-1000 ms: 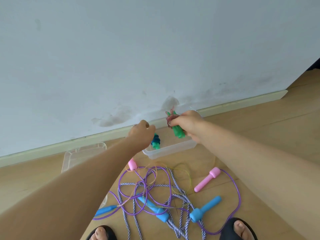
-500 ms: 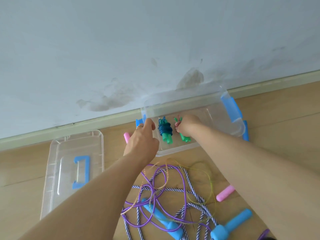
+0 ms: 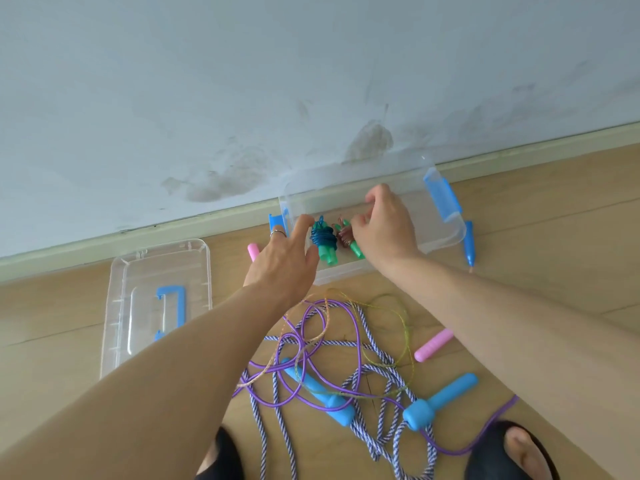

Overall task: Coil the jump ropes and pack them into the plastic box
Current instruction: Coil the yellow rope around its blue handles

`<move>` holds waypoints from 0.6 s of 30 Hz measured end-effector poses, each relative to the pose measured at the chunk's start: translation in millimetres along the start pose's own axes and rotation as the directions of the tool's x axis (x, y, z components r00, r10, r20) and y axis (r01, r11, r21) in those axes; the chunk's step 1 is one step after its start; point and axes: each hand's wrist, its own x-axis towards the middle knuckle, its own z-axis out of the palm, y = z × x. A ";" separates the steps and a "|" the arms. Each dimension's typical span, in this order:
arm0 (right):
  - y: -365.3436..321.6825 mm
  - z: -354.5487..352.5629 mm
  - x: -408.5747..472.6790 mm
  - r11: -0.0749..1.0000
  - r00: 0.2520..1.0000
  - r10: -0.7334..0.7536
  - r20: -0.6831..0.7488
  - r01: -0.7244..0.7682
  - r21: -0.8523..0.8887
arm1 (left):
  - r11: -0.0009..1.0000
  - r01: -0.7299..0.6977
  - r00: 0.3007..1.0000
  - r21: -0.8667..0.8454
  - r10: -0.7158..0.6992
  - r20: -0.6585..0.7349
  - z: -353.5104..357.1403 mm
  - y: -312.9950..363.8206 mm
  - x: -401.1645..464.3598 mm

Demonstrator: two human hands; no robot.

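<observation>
At the far left, the clear lid (image 3: pixel 156 306) with its blue handle lies flat on the wooden floor (image 3: pixel 554 237), set aside so the plastic box (image 3: pixel 446 237) stays open for packing. The box sits against the skirting, with blue latches at both ends.

The left hand (image 3: pixel 280 261), ring on one finger, reaches over the box's left end with fingers spread and nearly straight; its fingertips lie against the blue coiled rope (image 3: pixel 323 239), probably steadying that bundle in place rather than gripping it. Just beside it on the box floor lies the reddish coiled rope (image 3: pixel 346 235), both bundles with green handles pointing toward the person.

The right hand (image 3: pixel 384 223) hovers over the reddish bundle with fingers loosely curled; whether it pinches the bundle or merely touches it cannot be told, as the palm hides the contact.

Nearer the feet, a purple rope (image 3: pixel 311 375) with pink handles, a blue-and-white braided rope (image 3: pixel 377 368) with light-blue handles and a thin yellowish cord (image 3: pixel 403 327) lie tangled, not yet coiled, so most of the task remains.
</observation>
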 end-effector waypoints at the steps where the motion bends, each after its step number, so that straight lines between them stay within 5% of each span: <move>1: 0.2 -4.2 -12.6 0.998 0.996 -0.057 -0.073 0.058 0.018 | 1.000 -0.012 1.000 0.009 0.012 -0.007 0.4 1.7 -7.2; 6: 26.6 -5.8 -73.7 0.996 0.981 -0.092 -0.172 0.088 -0.034 | 0.998 -0.044 0.997 0.038 0.047 -0.061 2.2 1.7 -45.3; 9: 57.3 9.2 -108.7 0.990 0.994 0.038 0.098 -0.024 -0.140 | 0.995 -0.064 0.997 0.080 0.060 0.048 9.6 -1.9 -65.2; 13: 82.5 32.6 -132.0 0.960 0.835 0.241 0.495 -0.129 -0.248 | 0.978 -0.058 0.976 0.202 0.013 0.217 28.7 -6.5 -79.9; 15: 81.7 44.2 -129.5 0.965 0.785 0.258 0.563 -0.179 -0.192 | 0.958 -0.061 0.956 0.280 -0.025 0.293 39.3 -8.9 -78.6; 18: 69.1 68.2 -117.4 0.885 0.715 0.311 0.626 -0.458 0.084 | 0.961 -0.014 0.922 0.277 -0.095 0.376 49.1 -14.0 -69.8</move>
